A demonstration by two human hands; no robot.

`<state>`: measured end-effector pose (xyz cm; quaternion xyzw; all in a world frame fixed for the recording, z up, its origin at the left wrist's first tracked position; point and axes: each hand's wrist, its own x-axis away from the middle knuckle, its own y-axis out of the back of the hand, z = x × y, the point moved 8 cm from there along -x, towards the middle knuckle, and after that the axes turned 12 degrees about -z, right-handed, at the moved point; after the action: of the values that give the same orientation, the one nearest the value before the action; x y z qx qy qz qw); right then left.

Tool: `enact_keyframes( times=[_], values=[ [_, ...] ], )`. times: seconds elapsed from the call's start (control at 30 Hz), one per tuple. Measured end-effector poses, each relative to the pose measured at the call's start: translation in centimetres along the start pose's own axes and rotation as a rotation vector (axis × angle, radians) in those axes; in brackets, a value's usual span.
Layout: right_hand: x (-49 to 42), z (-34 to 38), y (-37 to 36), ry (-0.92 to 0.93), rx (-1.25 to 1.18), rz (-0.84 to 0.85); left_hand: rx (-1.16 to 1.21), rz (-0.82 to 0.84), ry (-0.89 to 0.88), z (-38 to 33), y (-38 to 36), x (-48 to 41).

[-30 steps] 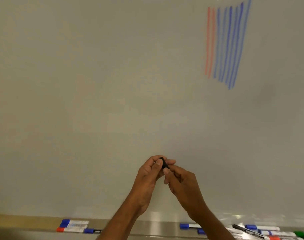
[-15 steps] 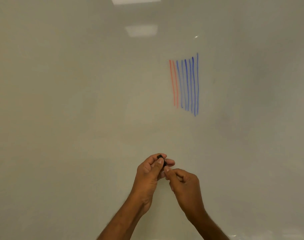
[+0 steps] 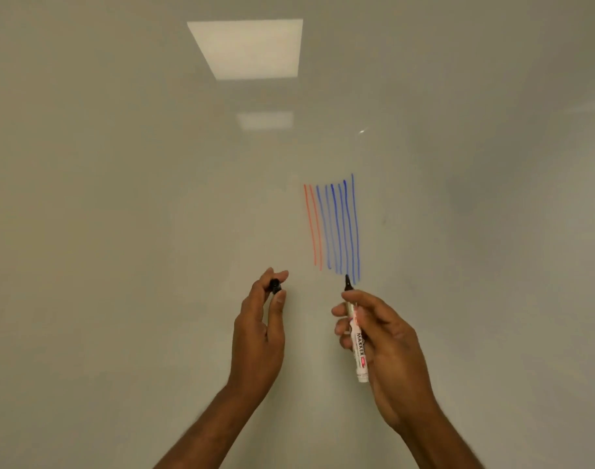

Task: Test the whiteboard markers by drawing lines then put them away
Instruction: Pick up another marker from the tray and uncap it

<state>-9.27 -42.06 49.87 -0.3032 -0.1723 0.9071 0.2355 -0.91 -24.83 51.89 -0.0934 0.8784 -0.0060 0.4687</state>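
Separated since the previous frame, the left hand (image 3: 259, 336) pinches the black cap (image 3: 275, 286) at its fingertips. The right hand (image 3: 387, 343) grips the marker (image 3: 357, 346) mid-barrel, bare tip upward beside the blue lines' (image 3: 340, 228) lower ends.

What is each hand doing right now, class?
Left hand: pinches the black cap.
Right hand: grips the uncapped marker.
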Motion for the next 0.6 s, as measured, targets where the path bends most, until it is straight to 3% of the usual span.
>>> enact_keyframes(
  times=[0.13, 0.37, 0.6],
  values=[
    [-2.6, 2.6, 0.1, -0.028, -0.194, -0.007, -0.106, -0.023, -0.13, -0.2, -0.8, -2.5],
    [-5.0, 6.4, 0.6, 0.329, 0.138, -0.17, -0.187, -0.049, -0.377, -1.3, -2.4, -5.7],
    [-7.9, 8.3, 0.3, 0.485, 0.152, -0.286, -0.294, -0.022, -0.521, -0.1, -5.1, -8.5]
  ],
)
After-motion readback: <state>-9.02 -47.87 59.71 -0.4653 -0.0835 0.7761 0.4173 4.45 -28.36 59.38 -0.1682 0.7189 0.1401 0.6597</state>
